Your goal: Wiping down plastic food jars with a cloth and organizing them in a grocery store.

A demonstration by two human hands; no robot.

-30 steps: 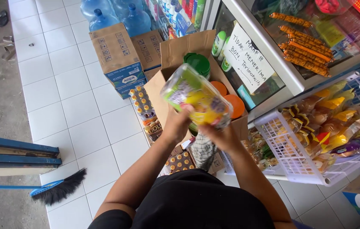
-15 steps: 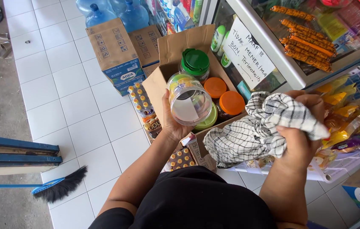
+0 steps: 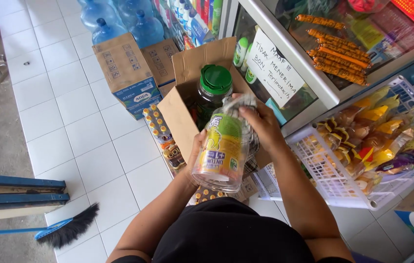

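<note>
My left hand (image 3: pixel 198 152) holds a clear plastic jar (image 3: pixel 222 148) with a green and yellow label, tilted with its open mouth toward me. My right hand (image 3: pixel 261 125) presses a black-and-white checked cloth (image 3: pixel 246 106) against the jar's far end. Both are above an open cardboard box (image 3: pixel 187 104) on the floor. Inside the box stands a dark jar with a green lid (image 3: pixel 215 80).
A white plastic basket (image 3: pixel 331 173) of snack packets sits at right below a glass display case (image 3: pixel 324 53). Closed cartons (image 3: pixel 126 73) and blue water bottles (image 3: pixel 114 22) stand behind the box. Small bottle packs (image 3: pixel 160 129) lie beside it. A brush (image 3: pixel 68 230) lies at lower left.
The cloth, held bunched to the right of the jar earlier, is now pressed on the jar's far end. The jar has turned so its label faces up.
</note>
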